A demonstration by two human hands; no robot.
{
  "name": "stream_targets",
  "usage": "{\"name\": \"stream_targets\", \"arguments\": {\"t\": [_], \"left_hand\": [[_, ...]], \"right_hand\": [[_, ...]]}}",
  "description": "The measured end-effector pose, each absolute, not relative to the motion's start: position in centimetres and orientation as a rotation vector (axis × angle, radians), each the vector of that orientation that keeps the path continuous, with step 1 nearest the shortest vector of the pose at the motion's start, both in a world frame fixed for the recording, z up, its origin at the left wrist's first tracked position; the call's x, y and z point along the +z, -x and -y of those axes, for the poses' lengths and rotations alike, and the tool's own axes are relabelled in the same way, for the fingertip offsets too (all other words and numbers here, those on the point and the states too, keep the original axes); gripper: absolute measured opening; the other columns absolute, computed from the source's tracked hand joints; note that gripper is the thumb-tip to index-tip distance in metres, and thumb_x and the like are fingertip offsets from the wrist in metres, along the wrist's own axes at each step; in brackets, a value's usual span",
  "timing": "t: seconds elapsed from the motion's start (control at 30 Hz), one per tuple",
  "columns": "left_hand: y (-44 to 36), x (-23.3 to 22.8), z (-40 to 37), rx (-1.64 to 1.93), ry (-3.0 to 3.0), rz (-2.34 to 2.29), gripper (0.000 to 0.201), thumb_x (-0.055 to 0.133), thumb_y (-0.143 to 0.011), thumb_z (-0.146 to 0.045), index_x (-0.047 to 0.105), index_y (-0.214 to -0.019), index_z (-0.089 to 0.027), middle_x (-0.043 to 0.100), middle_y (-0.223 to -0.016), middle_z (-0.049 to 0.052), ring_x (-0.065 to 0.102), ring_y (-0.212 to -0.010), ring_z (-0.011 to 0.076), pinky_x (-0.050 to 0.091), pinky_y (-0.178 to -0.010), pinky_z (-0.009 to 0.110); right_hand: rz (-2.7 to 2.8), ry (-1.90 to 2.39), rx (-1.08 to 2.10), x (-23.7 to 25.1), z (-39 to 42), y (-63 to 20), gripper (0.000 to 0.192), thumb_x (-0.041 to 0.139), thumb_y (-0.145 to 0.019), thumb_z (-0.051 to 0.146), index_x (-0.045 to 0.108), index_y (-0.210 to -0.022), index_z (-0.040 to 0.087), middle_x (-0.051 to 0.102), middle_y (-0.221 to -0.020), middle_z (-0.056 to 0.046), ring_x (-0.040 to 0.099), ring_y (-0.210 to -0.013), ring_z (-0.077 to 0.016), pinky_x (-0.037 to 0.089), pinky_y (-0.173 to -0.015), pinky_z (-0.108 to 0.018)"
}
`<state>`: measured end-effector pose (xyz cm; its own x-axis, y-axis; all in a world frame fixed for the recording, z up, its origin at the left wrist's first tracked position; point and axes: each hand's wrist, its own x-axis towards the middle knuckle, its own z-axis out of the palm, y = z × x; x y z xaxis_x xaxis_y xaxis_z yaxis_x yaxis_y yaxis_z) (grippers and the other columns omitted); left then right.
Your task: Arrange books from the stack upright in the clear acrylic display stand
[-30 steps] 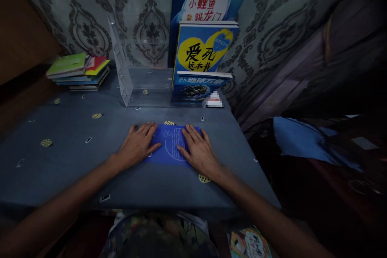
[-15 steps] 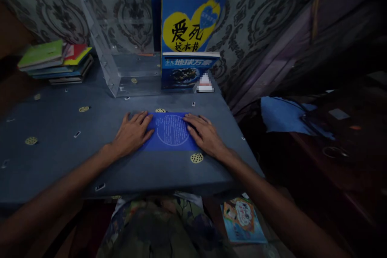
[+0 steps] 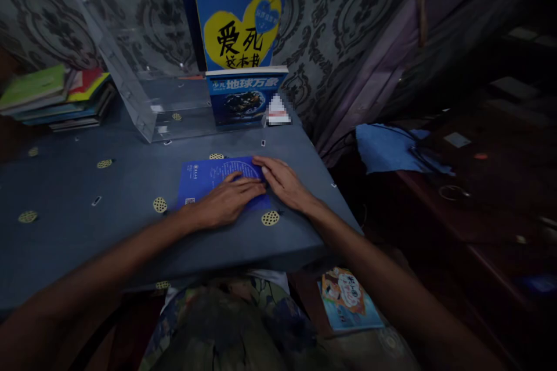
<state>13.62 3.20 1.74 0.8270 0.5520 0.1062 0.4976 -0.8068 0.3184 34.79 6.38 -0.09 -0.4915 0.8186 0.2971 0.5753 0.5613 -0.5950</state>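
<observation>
A flat blue card point(image 3: 194, 182) with white print, a circle of text and a small code square lies on the cloth-covered table. My left hand point(image 3: 230, 200) rests across its right half, palm down and fingers stretched to the right, covering part of the text circle. At the card's right edge, my right hand point(image 3: 282, 182) lies with its fingers extended over the upper right corner. The fingertips of both hands nearly meet there. Neither hand is wrapped round anything.
Behind the card stands a clear acrylic rack point(image 3: 143, 119) with several upright books point(image 3: 243, 98) at its right side. A stack of books point(image 3: 61, 95) sits at the back left. A colourful book point(image 3: 350, 298) lies below the table's front edge. A blue cloth point(image 3: 387, 148) is at right.
My left hand has moved right from the card's left side onto its right half, uncovering the left part. My right hand stays at the right edge. The camera view has shifted right.
</observation>
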Motion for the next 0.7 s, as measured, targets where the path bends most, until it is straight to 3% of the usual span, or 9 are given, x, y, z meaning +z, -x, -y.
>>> {"name": "stream_targets", "arguments": {"t": [0.33,0.7], "left_hand": [[-12.7,2.1,-1.9,0.252,-2.664,-0.603,0.065,0.04,-0.082,0.005,0.051,-0.138,-0.025,0.062,-0.143,0.004,0.047,-0.14,0.0182,0.029,-0.12,0.049],[-11.1,2.1,0.9,0.242,-2.836,-0.674,0.051,0.046,-0.088,-0.001,0.056,-0.135,-0.019,0.063,-0.141,0.008,0.053,-0.134,0.0251,0.039,-0.11,0.048]], "right_hand": [[2.233,1.164,0.584,0.1,-6.2,-34.5,0.044,0.038,-0.1,0.031,0.058,-0.137,0.018,0.067,-0.136,-0.011,0.06,-0.127,-0.026,0.041,-0.113,-0.051],[2.305,1.179,0.496,-1.0,-6.5,-34.8,0.056,0.06,-0.092,0.045,0.054,-0.141,0.02,0.063,-0.142,-0.011,0.057,-0.133,-0.0295,0.036,-0.117,-0.055]]}}
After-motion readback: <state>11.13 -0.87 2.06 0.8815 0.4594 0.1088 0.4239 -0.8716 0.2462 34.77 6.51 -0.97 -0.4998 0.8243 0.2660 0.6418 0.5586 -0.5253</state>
